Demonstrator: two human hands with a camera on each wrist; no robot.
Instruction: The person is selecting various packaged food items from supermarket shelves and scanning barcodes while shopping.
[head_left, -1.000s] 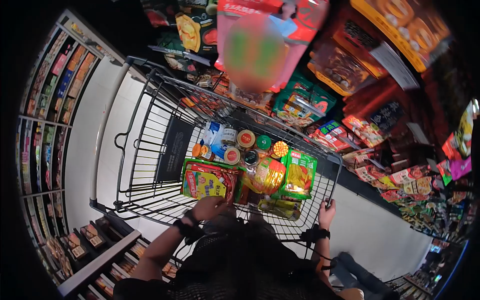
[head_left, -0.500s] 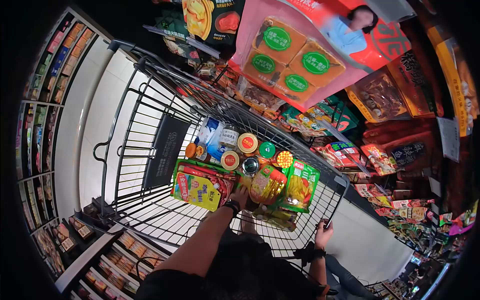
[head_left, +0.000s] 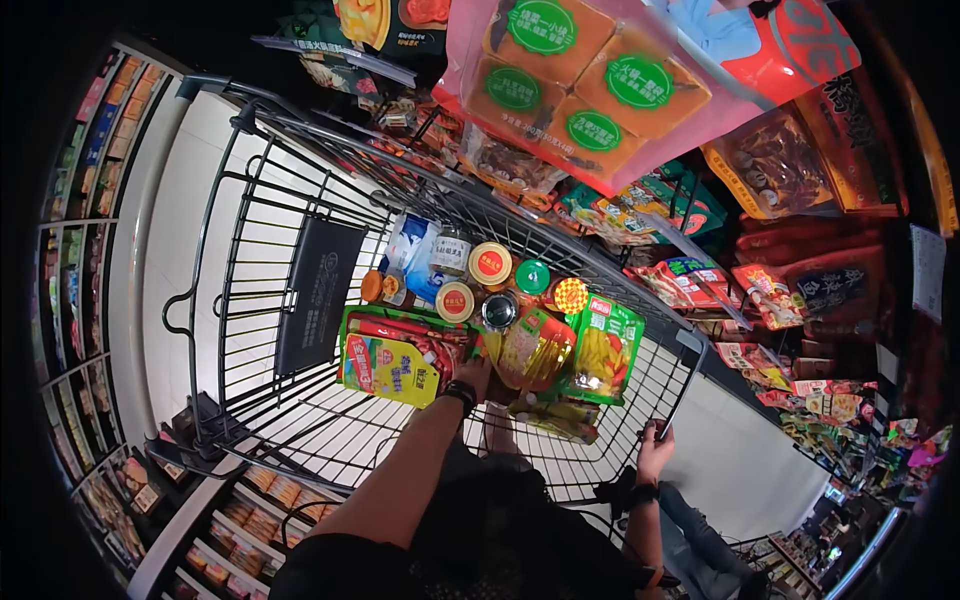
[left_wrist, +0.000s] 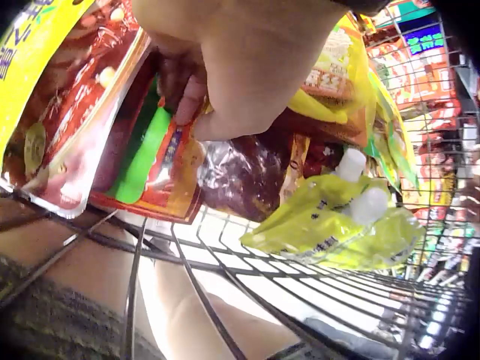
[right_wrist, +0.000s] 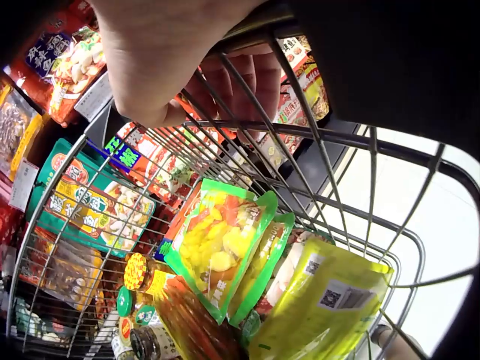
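A wire shopping cart (head_left: pixel 683 385) holds packets and jars. My left hand (head_left: pixel 468 378) reaches down inside it, between the red and yellow packets (head_left: pixel 392 366) and a clear bag with orange contents (head_left: pixel 535 350). In the left wrist view, the fingers of my left hand (left_wrist: pixel 232 67) are bent down at a red packet with a green strip (left_wrist: pixel 142 157); whether they pinch it is hidden. My right hand (head_left: pixel 655 455) grips the cart's end rim; in the right wrist view, the right hand (right_wrist: pixel 172 60) has its fingers curled around the wires, above green-edged packets (right_wrist: pixel 217 247).
Jars with red, green and checkered lids (head_left: pixel 491 263) stand in the cart. Hanging food packets (head_left: pixel 600 90) crowd close above and to the right. Stocked shelves (head_left: pixel 85 220) line the left side. A person's legs (head_left: pixel 690 530) show at the lower right.
My left hand has moved from the cart's near side inward, down among the packets. The right hand stays on the rim. The hanging packets appear larger and nearer than at first.
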